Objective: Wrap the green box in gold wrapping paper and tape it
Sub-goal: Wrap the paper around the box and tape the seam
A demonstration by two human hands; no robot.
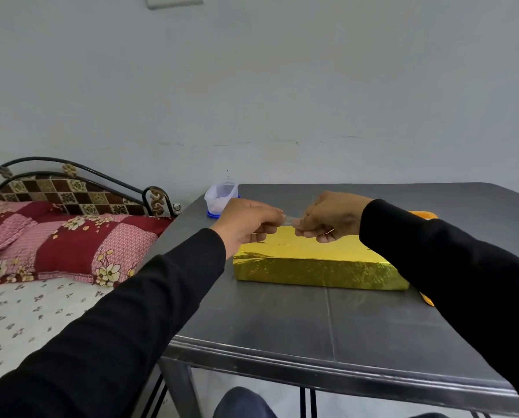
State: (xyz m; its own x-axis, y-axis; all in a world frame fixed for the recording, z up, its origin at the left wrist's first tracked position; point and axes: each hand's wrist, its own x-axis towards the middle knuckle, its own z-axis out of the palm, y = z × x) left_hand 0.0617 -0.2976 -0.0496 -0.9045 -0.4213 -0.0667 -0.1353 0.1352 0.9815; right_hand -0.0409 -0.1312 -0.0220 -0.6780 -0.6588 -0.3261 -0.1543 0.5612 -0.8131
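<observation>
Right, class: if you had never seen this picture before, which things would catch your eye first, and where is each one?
The shiny gold-wrapped box grabs attention first, lying on the dark grey table in the middle of the view. Just above its far edge, the left hand and right hand meet, pinching a small clear strip of tape between them. At the left, a red and pink floral pillow lies on the bed.

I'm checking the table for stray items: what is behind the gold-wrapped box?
An orange flat thing shows behind the gold-wrapped box, mostly hidden by the right sleeve. What it is cannot be told.
</observation>
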